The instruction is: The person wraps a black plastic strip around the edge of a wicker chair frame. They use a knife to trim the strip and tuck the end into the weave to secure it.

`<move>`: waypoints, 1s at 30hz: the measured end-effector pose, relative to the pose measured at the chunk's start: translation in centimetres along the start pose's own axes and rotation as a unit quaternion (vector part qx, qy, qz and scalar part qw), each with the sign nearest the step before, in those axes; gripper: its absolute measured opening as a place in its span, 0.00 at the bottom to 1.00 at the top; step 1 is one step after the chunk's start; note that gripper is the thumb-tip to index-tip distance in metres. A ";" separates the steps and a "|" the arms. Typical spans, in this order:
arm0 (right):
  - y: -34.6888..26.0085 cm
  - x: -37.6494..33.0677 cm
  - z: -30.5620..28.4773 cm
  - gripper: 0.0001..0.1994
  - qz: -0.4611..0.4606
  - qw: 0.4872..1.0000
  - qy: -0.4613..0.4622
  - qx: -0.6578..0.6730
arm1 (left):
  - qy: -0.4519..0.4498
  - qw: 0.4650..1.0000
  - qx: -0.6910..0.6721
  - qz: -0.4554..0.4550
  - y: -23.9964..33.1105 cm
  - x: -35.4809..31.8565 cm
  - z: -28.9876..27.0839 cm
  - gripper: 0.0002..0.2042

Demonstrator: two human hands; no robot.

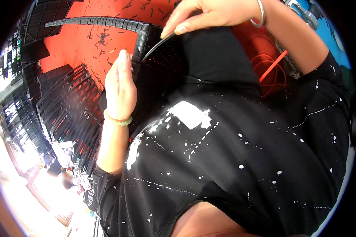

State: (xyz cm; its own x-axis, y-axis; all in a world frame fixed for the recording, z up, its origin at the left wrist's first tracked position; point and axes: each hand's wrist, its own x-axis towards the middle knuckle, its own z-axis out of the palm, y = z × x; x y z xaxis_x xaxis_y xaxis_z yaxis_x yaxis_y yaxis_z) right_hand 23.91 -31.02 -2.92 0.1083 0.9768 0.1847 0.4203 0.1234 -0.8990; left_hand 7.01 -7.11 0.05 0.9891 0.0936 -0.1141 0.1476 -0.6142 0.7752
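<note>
A black frame [95,21], wrapped in flat glossy strips, curves in from the upper left and bends down at a corner above my lap. My left hand [122,89] grips its downward arm, thumb upright along the near side; the fingers behind are partly hidden. From that wrapped arm a loose black strip [158,44] rises to the right in a bow. My right hand [205,15] pinches the strip's upper end between thumb and fingers. Dark woven mesh [162,63] shows beneath the strip, beside my black-clothed leg.
Black scraps of strip lie scattered over the red floor [77,47]. Stacked black slatted frames [69,102] stand at the left. On the right are a red cord [273,67] and a grey metal piece [306,15]. Another person [67,177] appears blurred at lower left.
</note>
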 end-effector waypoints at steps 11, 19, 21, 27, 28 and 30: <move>0.9 1.3 -1.5 0.27 -0.102 0.873 0.142 -0.455 | 0.007 1.000 -0.016 -0.018 -0.5 0.1 0.1 0.21; 1.4 1.7 -0.9 0.26 -0.175 0.736 0.277 -0.592 | -0.002 0.997 -0.072 -0.020 -1.3 0.4 -0.1 0.17; 1.6 2.0 -1.3 0.26 -0.190 0.724 0.280 -0.601 | 0.000 0.998 -0.062 -0.022 -0.9 0.5 -0.3 0.18; 1.8 4.0 -2.2 0.27 -0.246 0.710 0.249 -0.611 | 0.035 0.996 -0.074 -0.041 -1.4 0.8 -0.3 0.18; 1.5 4.3 -2.5 0.27 -0.233 0.707 0.231 -0.627 | 0.040 0.996 -0.067 -0.035 -1.7 1.0 -0.3 0.18; 0.1 5.7 -3.4 0.27 -0.240 0.696 0.230 -0.636 | 0.049 0.994 -0.091 -0.027 -2.5 1.1 -0.1 0.18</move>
State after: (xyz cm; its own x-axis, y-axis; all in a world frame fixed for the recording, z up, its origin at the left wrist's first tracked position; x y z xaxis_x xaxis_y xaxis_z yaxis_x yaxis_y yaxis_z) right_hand 27.64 -26.02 -0.65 -0.1659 0.6803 0.7140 0.9339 -0.1242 0.3354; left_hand 7.75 -5.36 -1.93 0.9736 0.2031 -0.1045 0.1884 -0.4551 0.8703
